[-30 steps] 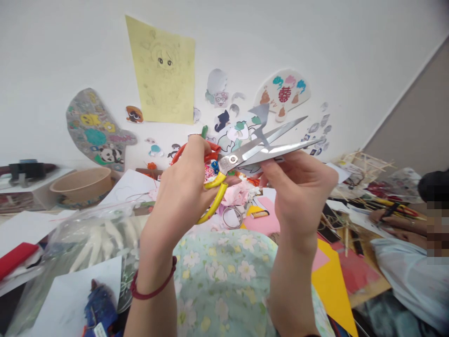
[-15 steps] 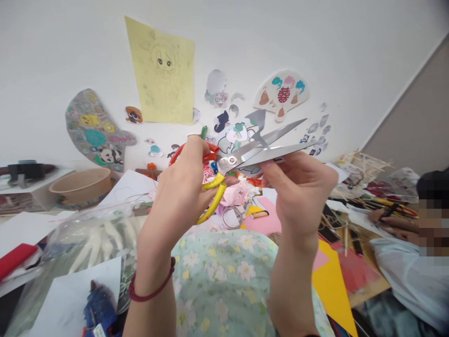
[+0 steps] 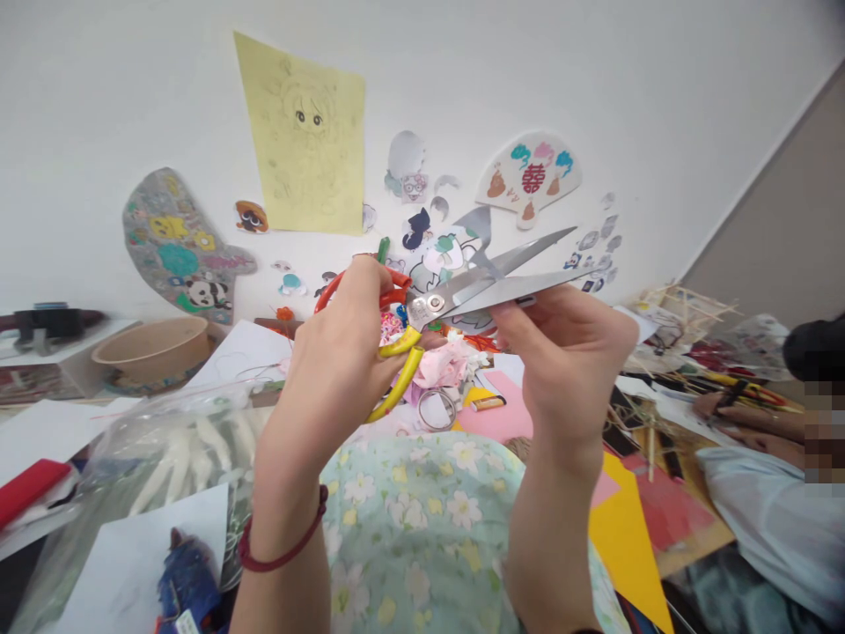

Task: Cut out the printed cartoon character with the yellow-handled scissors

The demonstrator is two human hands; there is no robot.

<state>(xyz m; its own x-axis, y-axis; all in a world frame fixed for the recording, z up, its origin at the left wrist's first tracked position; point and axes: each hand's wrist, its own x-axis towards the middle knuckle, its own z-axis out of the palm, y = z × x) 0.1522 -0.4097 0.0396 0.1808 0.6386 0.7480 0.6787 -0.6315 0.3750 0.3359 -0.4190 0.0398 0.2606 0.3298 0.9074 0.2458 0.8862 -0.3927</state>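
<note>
Head camera, and we are right in the action: two hands of our own, one pair of scissors (image 3: 439, 301), one piece of paper (image 3: 481, 227). Our left hand (image 3: 340, 343) has its grip wrapped around the two handles, one red, one yellow, and the two blades stand parted, tips toward the right. Our right hand (image 3: 568, 352) shows a narrow grip, thumb and fingers pinching the paper beside the lower blade, though much of that pinch is hidden from us. One grey flap of the paper rises between the blades, up in mid-air above the crowded tabletop (image 3: 709, 539). One red bracelet (image 3: 285, 548) circles our left wrist. On the wall we count one yellow sheet (image 3: 310, 176) bearing a drawing, and one fan-shaped cut-out (image 3: 528, 167) to its right. At left sits one tan bowl (image 3: 155, 348); one flowered cloth (image 3: 422, 528) fills the space between our forearms. Far right, we spot one other person's sleeve (image 3: 759, 502).
</note>
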